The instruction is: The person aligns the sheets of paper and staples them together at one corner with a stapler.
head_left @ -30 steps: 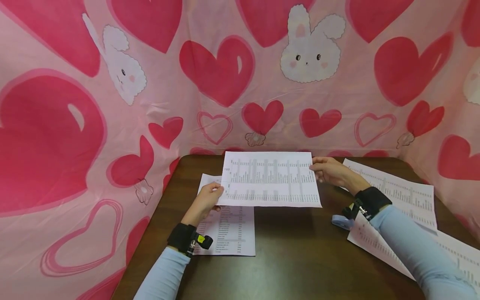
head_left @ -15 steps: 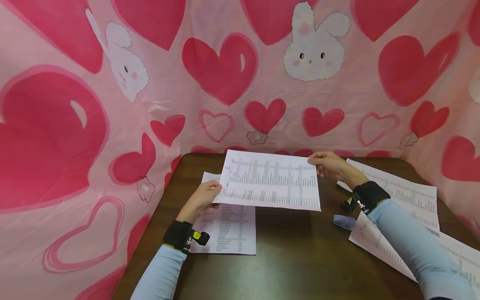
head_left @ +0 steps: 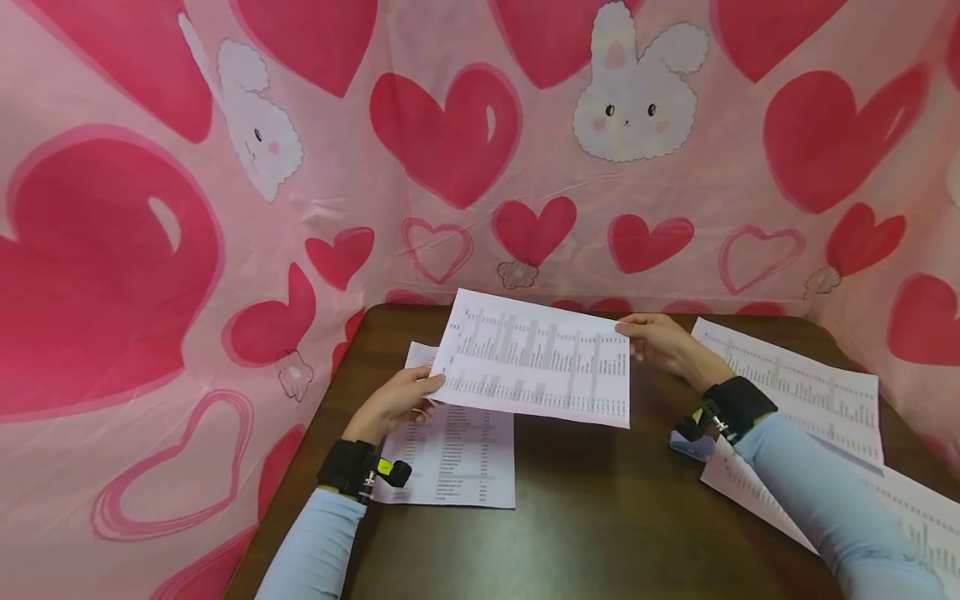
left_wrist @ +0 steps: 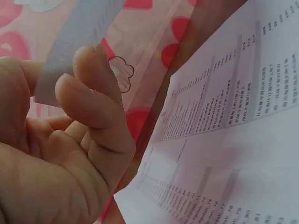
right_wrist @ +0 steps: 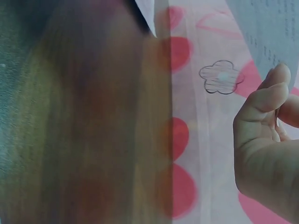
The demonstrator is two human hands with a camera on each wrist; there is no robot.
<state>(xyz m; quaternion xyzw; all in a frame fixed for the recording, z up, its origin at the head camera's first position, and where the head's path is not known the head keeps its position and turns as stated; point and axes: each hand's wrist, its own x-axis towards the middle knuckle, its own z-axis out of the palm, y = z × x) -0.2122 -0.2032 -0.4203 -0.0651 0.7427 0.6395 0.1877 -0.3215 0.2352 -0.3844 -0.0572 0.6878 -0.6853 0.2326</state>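
Observation:
A printed sheet of paper [head_left: 532,358] is held up over the table, its left side higher than its right. My left hand [head_left: 397,400] pinches its lower left edge between thumb and fingers. At the upper right corner, my right hand [head_left: 667,346] pinches it too. Both wrist views show the thumb and fingers closed on the paper, in the left wrist view [left_wrist: 77,42] and in the right wrist view. Below the left hand, another printed sheet [head_left: 472,467] lies on the table, partly covered by the held one.
On the right, one printed sheet [head_left: 795,387] lies at the back and another [head_left: 915,508] nearer, partly under my right arm. A small bluish stapler-like object [head_left: 692,447] rests beside them. The brown table [head_left: 585,525] meets a pink heart-patterned cloth [head_left: 450,242] behind.
The held sheet has tilted, its right side dropping and its upper left corner rising. My left hand has shifted slightly left; both hands keep their pinch.

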